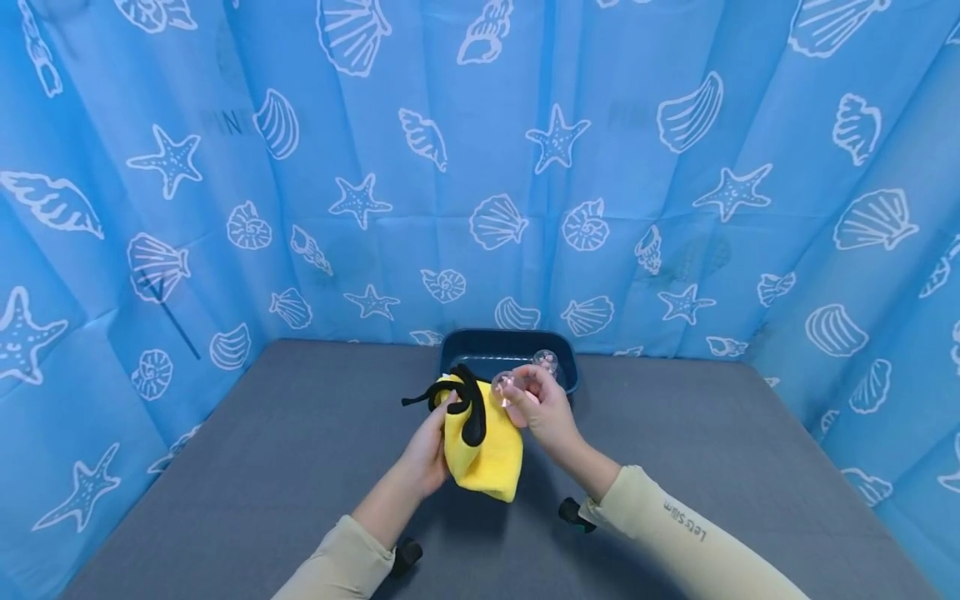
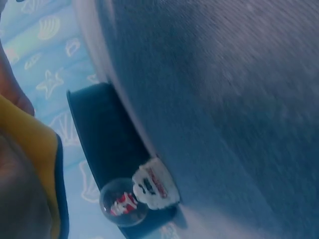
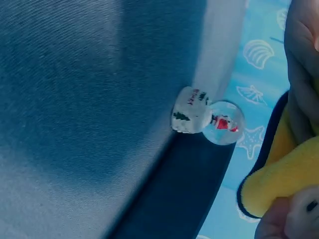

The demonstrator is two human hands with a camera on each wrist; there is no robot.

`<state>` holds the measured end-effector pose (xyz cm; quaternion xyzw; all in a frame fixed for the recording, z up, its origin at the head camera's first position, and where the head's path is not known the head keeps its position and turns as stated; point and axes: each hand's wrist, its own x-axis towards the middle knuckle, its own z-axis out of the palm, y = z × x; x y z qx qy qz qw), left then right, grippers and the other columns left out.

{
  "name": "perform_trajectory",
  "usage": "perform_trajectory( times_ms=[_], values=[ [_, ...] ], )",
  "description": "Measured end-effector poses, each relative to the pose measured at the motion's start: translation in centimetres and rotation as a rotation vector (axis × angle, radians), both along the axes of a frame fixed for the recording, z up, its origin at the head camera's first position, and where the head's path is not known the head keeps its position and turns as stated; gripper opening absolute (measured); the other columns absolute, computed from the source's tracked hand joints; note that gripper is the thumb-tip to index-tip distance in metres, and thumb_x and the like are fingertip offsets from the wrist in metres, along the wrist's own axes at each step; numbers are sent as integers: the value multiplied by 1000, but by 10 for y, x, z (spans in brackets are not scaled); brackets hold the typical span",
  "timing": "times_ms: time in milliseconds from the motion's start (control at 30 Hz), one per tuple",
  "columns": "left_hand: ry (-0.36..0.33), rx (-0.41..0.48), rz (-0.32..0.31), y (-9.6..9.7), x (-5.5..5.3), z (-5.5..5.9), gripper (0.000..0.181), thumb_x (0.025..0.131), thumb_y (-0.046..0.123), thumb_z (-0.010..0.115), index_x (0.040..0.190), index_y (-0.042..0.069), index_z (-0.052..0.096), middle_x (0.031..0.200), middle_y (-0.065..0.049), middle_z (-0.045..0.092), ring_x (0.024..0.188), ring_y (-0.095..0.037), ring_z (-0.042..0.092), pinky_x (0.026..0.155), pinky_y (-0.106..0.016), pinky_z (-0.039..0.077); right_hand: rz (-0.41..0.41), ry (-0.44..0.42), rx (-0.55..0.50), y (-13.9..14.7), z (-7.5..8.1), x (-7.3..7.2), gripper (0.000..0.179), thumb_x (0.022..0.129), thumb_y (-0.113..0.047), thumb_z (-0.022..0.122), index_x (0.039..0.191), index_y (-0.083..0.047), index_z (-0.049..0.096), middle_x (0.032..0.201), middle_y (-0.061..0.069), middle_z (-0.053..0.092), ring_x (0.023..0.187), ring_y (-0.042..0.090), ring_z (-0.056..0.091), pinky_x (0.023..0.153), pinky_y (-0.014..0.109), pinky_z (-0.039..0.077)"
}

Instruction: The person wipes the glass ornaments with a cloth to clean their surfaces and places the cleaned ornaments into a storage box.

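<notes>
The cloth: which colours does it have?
The cloth is yellow with a dark edge; the head view shows this best.

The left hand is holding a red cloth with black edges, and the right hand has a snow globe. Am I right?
Almost! The cloth isn't red; it's yellow, as the head view shows. The rest is right: it has black edges and is in the left hand, and the right hand holds a snow globe.

Blue curtain (image 1: pixel 480 187) walls, white seashell (image 1: pixel 498 222) and starfish (image 1: pixel 557 140) prints, vertical folds, grey fabric-topped table (image 1: pixel 675 442)
</notes>
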<state>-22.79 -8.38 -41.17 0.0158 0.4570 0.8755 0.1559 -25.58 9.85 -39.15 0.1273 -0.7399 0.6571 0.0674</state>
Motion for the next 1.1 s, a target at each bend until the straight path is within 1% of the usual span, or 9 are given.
perform_trajectory(
  times_ms=[100,233,400,533,700,767,900,1000,1100],
  values=[
    [-19,-5,25,5,-1,-1,30,101,42,48,104,14,56,93,6,64,84,-4,63,76,-18,50,49,4,68,2,0,0,26,95,-10,64,116,3,56,97,11,59,90,21,55,75,18,49],
    [-28,18,79,7,-1,1,30,100,43,51,104,13,56,95,5,62,86,-6,62,78,-19,49,176,-1,105,9,3,1,40,96,-10,56,132,5,49,118,19,56,102,24,52,81,19,49],
    [-33,51,108,6,1,3,29,98,44,54,101,15,58,95,4,61,85,-6,61,78,-19,48,286,-46,138,16,9,2,56,93,-9,58,145,1,40,130,23,49,103,26,52,83,23,50],
    [-40,44,124,5,2,6,28,101,43,49,101,16,58,95,5,62,87,-6,61,79,-19,48,265,-53,163,16,11,2,59,93,-10,62,146,-2,38,129,23,51,101,25,55,84,26,51],
    [-27,41,111,1,1,8,31,100,46,50,100,16,57,96,6,61,88,-6,61,80,-20,48,188,-73,105,16,13,0,50,89,-6,69,132,4,45,122,20,56,96,23,57,82,24,53],
    [-16,56,94,-1,0,8,30,100,45,50,98,17,59,94,6,62,87,-6,61,79,-19,48,198,-54,102,18,14,0,45,89,-5,70,127,5,49,118,19,57,93,23,56,79,23,53],
    [47,56,63,-5,-1,8,24,104,32,44,93,15,58,86,5,63,77,-5,63,70,-18,50,244,32,135,21,17,0,41,88,-5,70,125,4,55,113,18,57,90,25,56,76,24,53],
    [123,-6,34,-3,-4,8,15,104,21,43,107,9,52,95,2,61,83,-5,62,75,-19,50,257,99,182,22,17,1,40,87,-6,72,123,3,57,112,17,59,87,24,56,74,24,53],
    [160,-94,33,2,-6,9,32,102,19,50,128,3,40,113,-2,55,99,-9,58,88,-22,47,277,130,228,22,15,1,40,87,-7,72,123,4,57,112,17,61,85,23,58,74,24,53]
  ],
)
